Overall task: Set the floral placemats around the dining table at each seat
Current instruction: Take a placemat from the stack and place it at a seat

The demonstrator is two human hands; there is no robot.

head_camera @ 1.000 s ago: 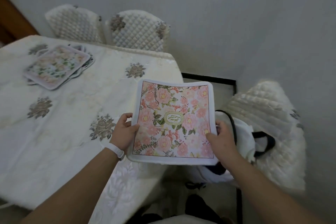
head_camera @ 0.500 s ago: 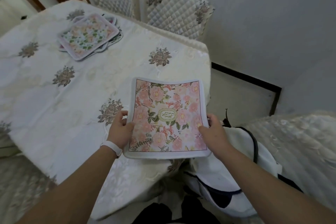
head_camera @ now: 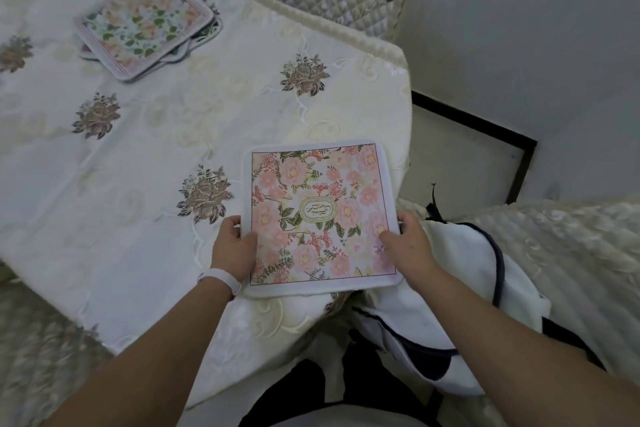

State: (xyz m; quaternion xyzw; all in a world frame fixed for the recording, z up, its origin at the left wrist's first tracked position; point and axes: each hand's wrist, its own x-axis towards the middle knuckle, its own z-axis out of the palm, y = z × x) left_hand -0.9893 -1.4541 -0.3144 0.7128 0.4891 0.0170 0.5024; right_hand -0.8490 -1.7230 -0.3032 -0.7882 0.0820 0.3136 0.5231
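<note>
Mat (head_camera: pixel 320 217): pink floral, flat at bench (head_camera: pixel 145 156) corner nearest the person, near edge at/over the rim; can't tell if fully resting.
L hand (head_camera: pixel 233 246): pinching mat's left edge, thumb on top, fingers under; white band (head_camera: pixel 221 279) on wrist.
R hand (head_camera: pixel 407 244): pinching mat's right edge, thumb on top.
Stack (head_camera: pixel 145 22): more mats, well apart from mat, far-left.
Bag (head_camera: pixel 453 291): white w/ dark trim, just right of mat, on chair (head_camera: pixel 571 253).
Cloth: cream w/ brown flowers, under mat.

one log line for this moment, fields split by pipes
step: placing pink placemat at table corner | left hand: gripping left edge | right hand: gripping right edge | placemat stack: far side
</note>
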